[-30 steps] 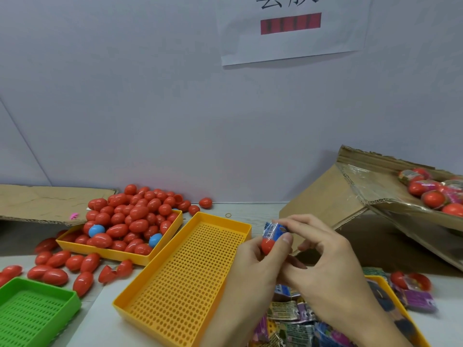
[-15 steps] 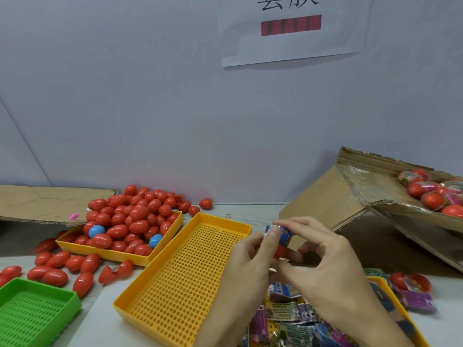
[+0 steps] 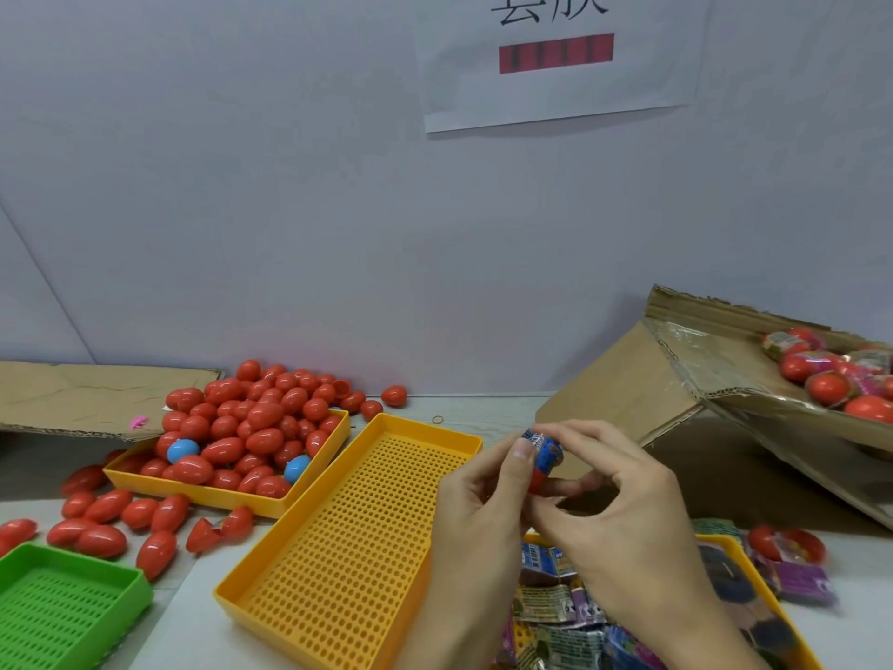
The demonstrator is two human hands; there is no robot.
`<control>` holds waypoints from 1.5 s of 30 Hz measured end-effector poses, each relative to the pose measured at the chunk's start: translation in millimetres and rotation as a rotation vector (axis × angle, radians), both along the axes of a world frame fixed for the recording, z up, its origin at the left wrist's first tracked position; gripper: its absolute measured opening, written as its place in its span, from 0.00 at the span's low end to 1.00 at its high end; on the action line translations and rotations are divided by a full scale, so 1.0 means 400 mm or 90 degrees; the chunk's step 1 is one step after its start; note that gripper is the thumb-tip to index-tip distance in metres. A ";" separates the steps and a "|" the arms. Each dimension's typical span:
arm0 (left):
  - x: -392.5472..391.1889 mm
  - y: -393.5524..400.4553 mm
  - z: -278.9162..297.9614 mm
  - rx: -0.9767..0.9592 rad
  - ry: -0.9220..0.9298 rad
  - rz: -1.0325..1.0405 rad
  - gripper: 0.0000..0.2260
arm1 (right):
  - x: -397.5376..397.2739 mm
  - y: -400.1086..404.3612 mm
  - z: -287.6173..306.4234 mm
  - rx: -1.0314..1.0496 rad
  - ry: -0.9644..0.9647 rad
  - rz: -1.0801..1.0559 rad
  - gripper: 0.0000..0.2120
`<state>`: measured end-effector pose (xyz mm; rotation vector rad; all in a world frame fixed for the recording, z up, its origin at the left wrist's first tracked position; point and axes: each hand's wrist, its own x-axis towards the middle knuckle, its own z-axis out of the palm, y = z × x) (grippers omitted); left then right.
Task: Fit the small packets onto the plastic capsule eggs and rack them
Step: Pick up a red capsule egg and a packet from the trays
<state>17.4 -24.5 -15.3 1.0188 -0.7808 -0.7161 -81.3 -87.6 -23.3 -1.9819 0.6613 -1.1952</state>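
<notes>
Currently both hands are together mid-air over the desk, clamped on one red capsule egg (image 3: pixel 537 480): left hand (image 3: pixel 476 512) pinches the blue packet (image 3: pixel 543 449) at the top with its thumb, right hand (image 3: pixel 623 515) curls around from the other side. Packet sits over the egg's upper half, red end exposed below. Egg looks light, rigid, glossy, likely slippery; film thin and soft. Best to hold the bare red end and tug the film's edge. Perforated yellow tray (image 3: pixel 348 539) sits just left, no eggs in it
</notes>
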 end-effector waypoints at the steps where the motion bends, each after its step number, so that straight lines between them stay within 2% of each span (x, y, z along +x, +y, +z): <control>1: -0.001 0.000 0.001 0.006 0.026 0.000 0.12 | 0.002 0.001 -0.001 -0.004 0.002 0.002 0.23; 6: 0.004 -0.002 -0.008 0.052 0.106 -0.020 0.19 | 0.002 0.003 -0.003 -0.030 0.006 0.006 0.27; 10: -0.002 -0.010 -0.011 0.039 0.127 0.002 0.19 | 0.003 0.007 0.002 -0.093 0.049 -0.046 0.27; 15: -0.008 -0.009 -0.020 0.008 0.069 0.006 0.19 | -0.002 0.000 0.002 -0.135 0.047 -0.091 0.24; 24: -0.020 -0.013 -0.030 -0.004 0.012 0.075 0.15 | 0.002 0.007 0.006 -0.099 0.016 -0.073 0.24; 28: -0.024 -0.010 -0.025 -0.015 -0.083 0.117 0.08 | 0.005 0.016 0.011 -0.097 0.013 -0.064 0.24; 31: -0.025 -0.006 -0.024 -0.029 -0.147 0.134 0.11 | 0.004 0.012 0.012 -0.112 0.007 -0.075 0.24; 41: -0.031 -0.006 -0.018 -0.015 -0.091 0.121 0.08 | 0.000 0.005 0.010 -0.118 0.006 -0.081 0.23; 45: -0.020 -0.002 -0.016 0.031 -0.127 0.093 0.14 | 0.000 0.011 0.012 -0.099 0.005 -0.042 0.24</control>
